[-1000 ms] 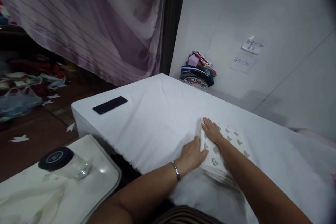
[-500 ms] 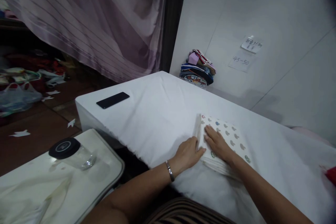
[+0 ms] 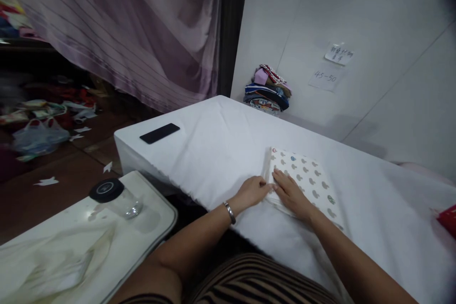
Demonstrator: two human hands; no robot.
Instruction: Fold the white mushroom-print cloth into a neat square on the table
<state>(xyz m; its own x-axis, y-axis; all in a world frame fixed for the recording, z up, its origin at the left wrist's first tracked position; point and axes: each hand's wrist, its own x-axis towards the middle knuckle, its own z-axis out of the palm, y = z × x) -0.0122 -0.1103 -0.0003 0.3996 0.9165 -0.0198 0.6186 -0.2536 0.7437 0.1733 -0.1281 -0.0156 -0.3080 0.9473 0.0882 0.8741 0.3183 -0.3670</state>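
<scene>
- Head view: the printed cloth (image 3: pixel 307 171) is lying on the white-covered counter (image 3: pixel 217 147), already folded into a flat, layered bundle.
- Right hand (image 3: pixel 291 196) is spread flat on top, not gripping anything.
- Left hand (image 3: pixel 252 191) is half curled at the near-left corner; can't tell if it's pinching.
- Looks nearly done imo, maybe just uneven edges left.

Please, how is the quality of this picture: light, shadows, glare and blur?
All in the head view: dim, greyish light; soft shadow on the wall; small glints on the clear jar; plastic bag dim, slightly blurred; top-right corner dark; folded cloth fairly distinct.
</scene>
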